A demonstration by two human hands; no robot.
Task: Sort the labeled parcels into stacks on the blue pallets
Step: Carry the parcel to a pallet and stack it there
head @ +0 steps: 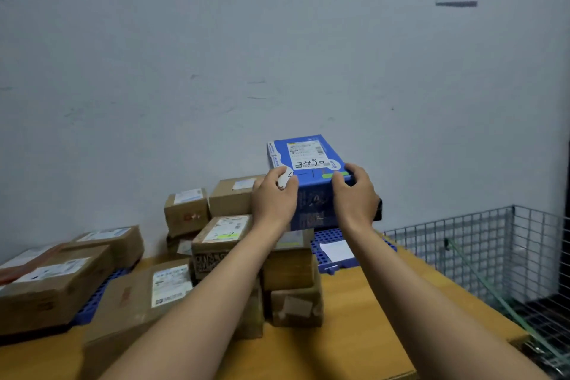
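A blue parcel (308, 163) with a white label marked 3490 is held up in front of the wall, above the blue pallet (331, 237) at the back right. My left hand (273, 197) grips its near left corner, and a small white object sits between those fingers. My right hand (354, 194) grips the near right corner. A stack of brown parcels (290, 274) stands just below the blue parcel. A white paper slip (337, 250) lies on the right pallet.
Several brown labeled parcels (220, 241) crowd the middle of the wooden table (370, 318). More brown boxes (52, 284) sit on a blue pallet (95, 296) at the left. A wire mesh cage (493, 250) stands to the right, past the table edge.
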